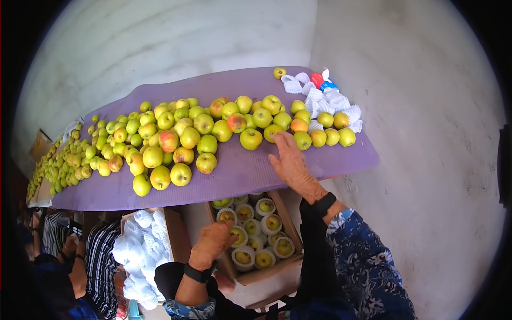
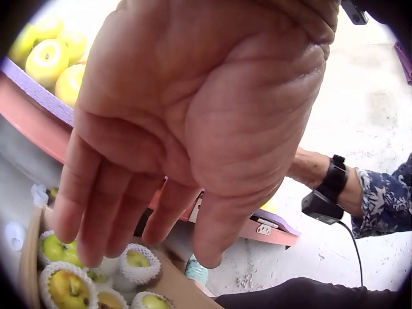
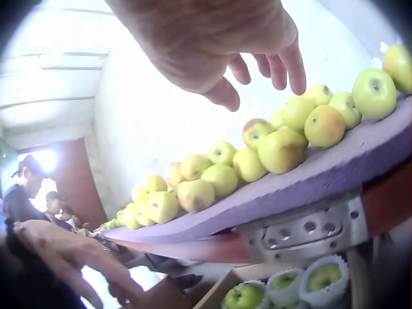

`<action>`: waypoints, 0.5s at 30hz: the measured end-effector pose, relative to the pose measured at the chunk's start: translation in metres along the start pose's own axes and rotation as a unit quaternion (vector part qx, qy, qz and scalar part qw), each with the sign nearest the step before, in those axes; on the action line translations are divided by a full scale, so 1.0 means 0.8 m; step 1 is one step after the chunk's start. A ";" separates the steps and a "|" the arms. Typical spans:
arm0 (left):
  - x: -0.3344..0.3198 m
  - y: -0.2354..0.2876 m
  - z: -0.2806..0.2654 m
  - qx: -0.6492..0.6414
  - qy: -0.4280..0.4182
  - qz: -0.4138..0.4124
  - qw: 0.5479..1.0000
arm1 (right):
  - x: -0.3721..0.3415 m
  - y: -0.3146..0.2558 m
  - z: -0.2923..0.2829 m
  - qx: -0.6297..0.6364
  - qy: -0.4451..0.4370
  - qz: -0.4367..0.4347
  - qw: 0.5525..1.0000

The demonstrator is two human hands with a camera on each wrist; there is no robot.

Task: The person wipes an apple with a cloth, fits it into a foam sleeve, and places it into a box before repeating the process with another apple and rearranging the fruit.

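The right hand (image 1: pixel 293 166) reaches over the purple-topped table (image 1: pixel 240 176), its fingertips by a green apple (image 1: pixel 272 132); whether they touch cannot be told. In the right wrist view that hand (image 3: pixel 225 51) is above the apples with bent, spread fingers and nothing in them. The left hand (image 1: pixel 212 245) is over a cardboard box (image 1: pixel 290 260) of apples in white foam nets, near a netted apple (image 1: pixel 238 236). In the left wrist view the palm of the left hand (image 2: pixel 187 122) is bare and its fingers are extended over the netted apples.
Many loose apples (image 1: pixel 152 156) spread across the table's left and middle. Foam nets (image 1: pixel 335 100) and a red-and-blue packet (image 1: pixel 324 81) lie at its right end. Below, a second box is heaped with white foam nets (image 1: pixel 141 250). Other people (image 3: pixel 29 187) are farther along the table.
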State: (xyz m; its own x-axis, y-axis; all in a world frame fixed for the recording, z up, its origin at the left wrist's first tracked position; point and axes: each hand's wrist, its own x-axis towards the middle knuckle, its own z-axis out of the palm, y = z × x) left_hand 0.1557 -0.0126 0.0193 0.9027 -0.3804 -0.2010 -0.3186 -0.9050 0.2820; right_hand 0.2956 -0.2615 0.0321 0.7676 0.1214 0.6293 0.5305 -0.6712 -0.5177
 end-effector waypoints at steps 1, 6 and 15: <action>0.001 0.001 -0.001 -0.002 -0.005 -0.003 1.000 | 0.014 0.011 0.005 -0.019 0.010 0.004 1.000; 0.005 0.005 0.004 0.001 -0.009 -0.015 1.000 | 0.075 0.058 0.039 -0.117 0.016 -0.043 0.992; 0.012 -0.002 0.010 0.008 -0.009 -0.012 1.000 | 0.126 0.086 0.083 -0.259 -0.074 -0.134 0.954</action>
State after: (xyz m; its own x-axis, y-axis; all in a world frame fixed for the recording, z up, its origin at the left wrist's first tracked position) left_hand 0.1625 -0.0164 0.0094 0.9050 -0.3613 -0.2244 -0.3015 -0.9171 0.2608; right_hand 0.4335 -0.2470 0.0219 0.6922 0.4147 0.5907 0.4955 -0.8681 0.0289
